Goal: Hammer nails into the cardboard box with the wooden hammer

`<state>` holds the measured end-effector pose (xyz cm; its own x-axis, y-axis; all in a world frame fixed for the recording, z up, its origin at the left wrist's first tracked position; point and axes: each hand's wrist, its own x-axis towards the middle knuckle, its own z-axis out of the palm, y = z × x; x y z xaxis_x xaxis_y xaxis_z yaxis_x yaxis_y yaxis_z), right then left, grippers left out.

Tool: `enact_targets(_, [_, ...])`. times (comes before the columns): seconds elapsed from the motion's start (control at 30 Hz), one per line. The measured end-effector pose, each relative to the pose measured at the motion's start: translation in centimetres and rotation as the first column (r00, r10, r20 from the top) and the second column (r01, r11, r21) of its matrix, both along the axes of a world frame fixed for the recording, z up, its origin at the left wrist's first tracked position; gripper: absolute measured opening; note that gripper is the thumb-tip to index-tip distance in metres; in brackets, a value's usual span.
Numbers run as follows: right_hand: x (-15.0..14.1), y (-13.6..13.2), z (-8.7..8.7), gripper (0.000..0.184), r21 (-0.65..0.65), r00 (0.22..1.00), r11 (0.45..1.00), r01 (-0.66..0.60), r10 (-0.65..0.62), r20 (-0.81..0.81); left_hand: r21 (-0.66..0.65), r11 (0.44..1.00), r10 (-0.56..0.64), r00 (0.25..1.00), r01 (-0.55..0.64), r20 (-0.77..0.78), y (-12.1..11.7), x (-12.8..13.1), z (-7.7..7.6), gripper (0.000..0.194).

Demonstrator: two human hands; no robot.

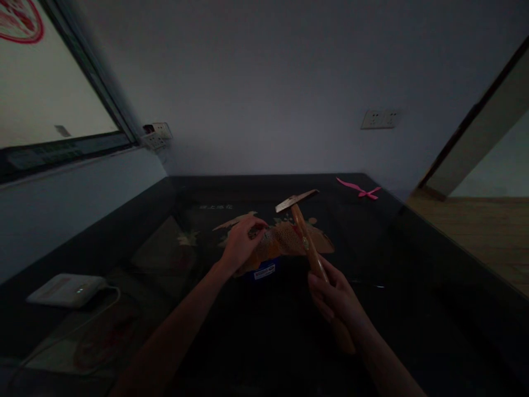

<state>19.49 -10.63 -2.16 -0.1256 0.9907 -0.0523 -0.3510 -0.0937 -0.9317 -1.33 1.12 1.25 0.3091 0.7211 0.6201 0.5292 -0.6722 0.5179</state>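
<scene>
Pretty dark in here: our left grip (246,240) is nearly closed over the brown speckled piece (285,238) in the middle of the surface (397,248), covering part of it, and we can't tell if those fingers pinch anything. Our right grip (335,293) is wrapped round the hammer (304,232), whose handle blocks a bit of that piece too

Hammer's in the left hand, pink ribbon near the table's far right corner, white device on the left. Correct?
Not quite: the head view shows the hammer in the right hand. The pink ribbon and white device are as you say.
</scene>
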Motion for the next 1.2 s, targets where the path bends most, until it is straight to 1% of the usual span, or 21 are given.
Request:
enact_targets(0.17, [0.06, -0.03, 0.03, 0.065, -0.018, 1.0, 1.0, 0.009, -0.009, -0.009, -0.032, 0.999, -0.01, 1.0, 0.01, -0.002, -0.08, -0.23, -0.46, 0.011])
enact_targets(0.27, [0.04, -0.16, 0.14, 0.064, -0.016, 1.0, 1.0, 0.001, -0.001, 0.029, -0.031, 0.999, -0.014, 1.0, 0.013, -0.015, -0.23, -0.19, -0.5, 0.011])
enact_targets(0.43, [-0.24, -0.34, 0.38, 0.07, -0.007, 0.994, 1.0, -0.006, 0.006, 0.109, -0.028, 0.999, -0.023, 1.0, 0.023, -0.005, -0.36, -0.21, -0.61, 0.011])
enact_targets(0.57, [-0.44, -0.4, 0.38, 0.072, -0.053, 0.989, 0.999, 0.006, 0.002, 0.149, -0.03, 0.999, -0.028, 1.0, 0.028, 0.015, -0.24, -0.26, -0.9, 0.011])
enact_targets(0.77, [-0.36, -0.4, 0.21, 0.07, -0.028, 0.991, 1.0, -0.01, 0.014, 0.137, -0.038, 0.999, -0.035, 0.999, 0.036, 0.039, -0.19, -0.25, -0.94, 0.012])
enact_targets(1.07, [-0.27, -0.19, 0.3, 0.071, -0.031, 0.991, 0.999, 0.029, -0.025, 0.134, -0.034, 0.999, -0.027, 1.0, 0.027, -0.001, -0.36, -0.28, -0.75, 0.01])
enact_targets(1.2, [-0.39, -0.27, 0.15, 0.071, -0.046, 0.99, 0.999, -0.001, 0.007, 0.143, -0.042, 0.999, -0.026, 1.0, 0.026, -0.005, -0.27, -0.3, -0.96, 0.011])
